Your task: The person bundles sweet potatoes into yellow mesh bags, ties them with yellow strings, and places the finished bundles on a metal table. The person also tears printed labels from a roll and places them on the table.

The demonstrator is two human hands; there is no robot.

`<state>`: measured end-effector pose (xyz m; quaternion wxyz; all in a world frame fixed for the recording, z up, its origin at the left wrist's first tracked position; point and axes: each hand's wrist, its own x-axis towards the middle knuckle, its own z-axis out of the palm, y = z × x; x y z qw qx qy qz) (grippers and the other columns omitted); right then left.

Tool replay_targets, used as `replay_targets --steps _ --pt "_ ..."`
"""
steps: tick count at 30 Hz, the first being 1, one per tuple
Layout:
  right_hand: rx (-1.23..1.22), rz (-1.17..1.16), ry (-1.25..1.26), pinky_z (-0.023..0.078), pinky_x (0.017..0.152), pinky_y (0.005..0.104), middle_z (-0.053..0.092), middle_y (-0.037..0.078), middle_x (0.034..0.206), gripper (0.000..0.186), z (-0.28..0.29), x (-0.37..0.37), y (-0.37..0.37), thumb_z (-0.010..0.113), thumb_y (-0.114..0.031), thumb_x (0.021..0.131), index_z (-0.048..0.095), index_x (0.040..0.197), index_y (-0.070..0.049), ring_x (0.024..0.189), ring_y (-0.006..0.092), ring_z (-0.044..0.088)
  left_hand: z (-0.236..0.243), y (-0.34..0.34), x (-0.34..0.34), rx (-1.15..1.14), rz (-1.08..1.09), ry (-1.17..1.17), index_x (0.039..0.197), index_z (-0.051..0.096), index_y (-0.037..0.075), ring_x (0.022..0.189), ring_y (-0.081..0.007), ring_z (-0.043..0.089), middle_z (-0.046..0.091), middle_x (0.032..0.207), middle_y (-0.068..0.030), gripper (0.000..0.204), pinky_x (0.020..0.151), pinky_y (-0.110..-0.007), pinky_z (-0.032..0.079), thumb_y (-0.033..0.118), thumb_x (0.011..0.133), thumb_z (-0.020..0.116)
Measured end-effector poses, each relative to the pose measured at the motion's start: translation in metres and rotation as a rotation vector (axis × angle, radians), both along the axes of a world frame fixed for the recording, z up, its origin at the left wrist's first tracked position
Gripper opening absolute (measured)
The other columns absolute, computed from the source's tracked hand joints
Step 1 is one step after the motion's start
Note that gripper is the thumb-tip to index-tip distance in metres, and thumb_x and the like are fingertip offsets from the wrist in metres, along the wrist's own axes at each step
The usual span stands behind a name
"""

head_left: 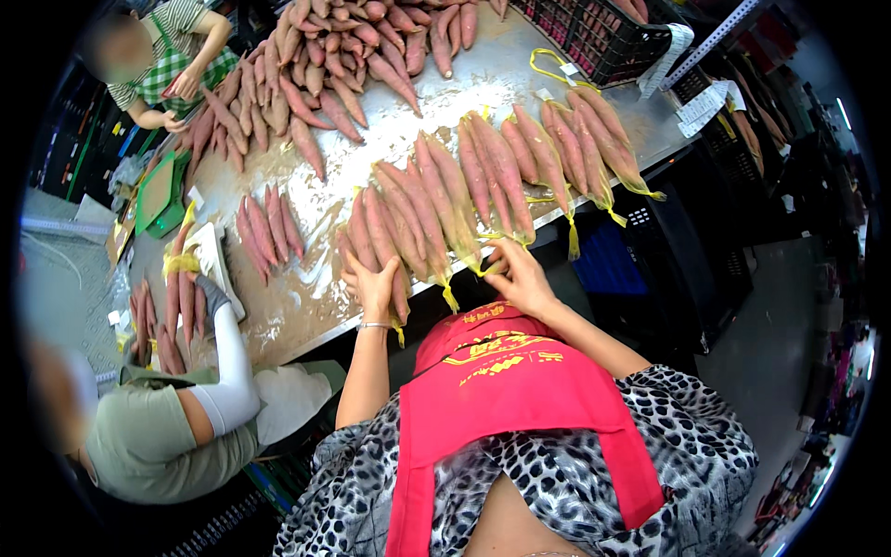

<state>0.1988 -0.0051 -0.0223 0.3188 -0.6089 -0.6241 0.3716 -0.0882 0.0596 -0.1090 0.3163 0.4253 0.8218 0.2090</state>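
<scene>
Along the table's near edge lies a row of long pink sweet potatoes in yellow net bags. My left hand (374, 290) is wrapped round the lower end of the leftmost net bag of sweet potatoes (376, 227). To its right, my right hand (523, 281) is closed at the tail of a yellow net bag (484, 265), fingertips pinched together. Between my hands rests another netted bundle (408, 209), its gathered end hanging over the edge. More netted sweet potatoes (494, 172) continue to the right, several with twisted tails hanging down.
Loose sweet potatoes (325, 56) are heaped at the back of the metal table (408, 125). A small loose group (269, 227) lies left. One co-worker's gloved hand (213, 295) handles sweet potatoes by a white scale (221, 265); another person stands far left. A black crate (603, 42) sits back right.
</scene>
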Motion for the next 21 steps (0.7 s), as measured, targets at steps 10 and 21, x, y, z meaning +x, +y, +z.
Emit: replay_targets --steps 10,21 --pt "0.066 -0.453 -0.933 0.018 0.114 0.0647 0.027 0.016 0.157 0.076 -0.038 0.143 0.112 0.074 -0.035 0.081 0.042 0.147 -0.012 0.146 0.0391 0.022 0.015 -0.002 0.015 -0.037 0.027 0.015 0.158 0.015 0.018 0.141 -0.0524 0.017 0.011 0.155 -0.0301 0.115 0.112 -0.061 0.025 0.049 0.07 0.082" --pt "-0.077 -0.526 -0.918 0.012 0.106 0.0814 0.021 0.006 0.163 0.076 -0.065 0.133 0.168 0.07 -0.056 0.08 0.052 0.14 -0.014 0.152 0.0386 0.001 0.034 0.015 0.007 -0.041 0.061 -0.178 0.158 0.015 0.023 0.142 -0.0516 0.01 0.011 0.155 -0.0281 0.121 0.113 -0.063 0.023 0.045 0.065 0.089"
